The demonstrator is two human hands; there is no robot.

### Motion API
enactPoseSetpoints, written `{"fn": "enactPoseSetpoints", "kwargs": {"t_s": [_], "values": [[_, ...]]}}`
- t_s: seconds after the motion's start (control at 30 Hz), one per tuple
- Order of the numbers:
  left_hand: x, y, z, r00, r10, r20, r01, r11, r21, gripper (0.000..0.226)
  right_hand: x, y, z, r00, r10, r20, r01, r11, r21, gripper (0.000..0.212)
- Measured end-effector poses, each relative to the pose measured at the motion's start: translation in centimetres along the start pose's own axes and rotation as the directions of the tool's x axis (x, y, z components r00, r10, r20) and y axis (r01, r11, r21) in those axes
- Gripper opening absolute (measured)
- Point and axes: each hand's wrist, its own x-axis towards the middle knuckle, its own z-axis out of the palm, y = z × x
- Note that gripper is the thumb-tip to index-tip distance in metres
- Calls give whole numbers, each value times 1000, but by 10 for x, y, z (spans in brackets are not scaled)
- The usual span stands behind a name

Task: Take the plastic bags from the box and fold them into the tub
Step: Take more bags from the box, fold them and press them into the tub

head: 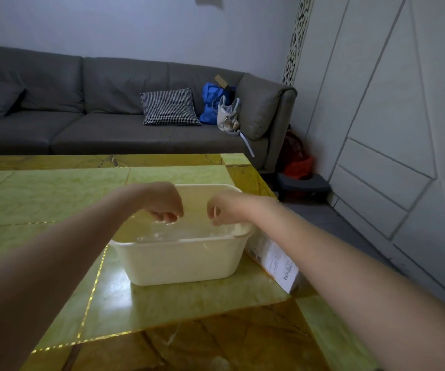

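A cream plastic tub [178, 261] stands on the green and gold table [55, 199]. Clear plastic bags [178, 232] lie crumpled inside it. My left hand [162, 203] hovers over the tub's left half with curled fingers that pinch the clear plastic. My right hand [225, 207] is over the right half, fingers also curled and pinching the plastic. A white printed box [275, 259] lies on the table just right of the tub, partly hidden under my right forearm.
The table's right edge runs close to the box, with the floor beyond it. A grey sofa [109, 113] stands behind the table with a checked cushion [169, 107], a blue bag [212, 103] and a white bag. A dark stool [304, 184] sits by the white cabinets.
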Motion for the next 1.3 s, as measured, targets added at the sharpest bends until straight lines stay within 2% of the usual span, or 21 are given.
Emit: {"fn": "enactPoseSetpoints", "kwargs": {"t_s": [0.07,0.13,0.2,0.23,0.3,0.37,0.47,0.53,0.6,0.7,0.8,0.9,1.0,1.1,1.17,1.23,1.3], "values": [[-3,18,0,980,131,-148,-134,991,-10,20,-20,11,-19,988,-9,-156,28,992,121,20],[-5,40,3,931,268,-247,-273,962,11,19,-37,27,-35,954,29,-297,2,995,103,21],[-8,65,10,888,360,-287,-364,931,43,17,-53,47,-41,919,109,-378,-94,994,56,21],[-8,75,14,870,399,-289,-397,915,69,17,-58,57,-39,918,161,-362,-146,987,68,19],[-7,94,24,833,490,-256,-469,872,141,19,-71,74,-28,942,260,-213,-251,966,69,14],[-7,105,36,806,565,-180,-522,820,236,23,-78,86,-10,942,310,-127,-312,950,-4,17],[-5,117,56,771,635,-45,-523,673,522,30,-81,97,14,938,329,-110,-342,930,-131,33],[-2,122,67,760,649,24,-496,556,667,34,-80,101,23,936,332,-118,-348,925,-154,33],[1,126,74,777,626,65,-464,500,731,33,-80,104,27,926,334,-176,-355,929,-101,27],[2,131,79,787,610,91,-456,477,751,30,-82,107,26,928,285,-239,-316,943,-102,23],[4,134,81,789,607,90,-458,485,745,25,-90,111,21,953,216,-213,-257,947,-191,28],[8,136,84,804,584,113,-455,481,750,22,-93,113,24,951,189,-245,-245,944,-222,20],[8,139,85,813,563,148,-476,496,726,23,-89,116,27,910,227,-348,-238,971,12,10],[7,139,85,832,532,158,-477,540,693,25,-83,121,20,870,286,-401,-167,937,307,11],[8,138,85,833,529,163,-482,549,682,26,-82,121,11,823,347,-450,-93,864,495,14],[8,137,85,835,524,167,-487,565,666,26,-83,118,1,775,427,-465,6,732,682,20],[8,137,85,838,519,171,-491,580,650,26,-85,115,-4,733,485,-478,84,632,770,24]]}}
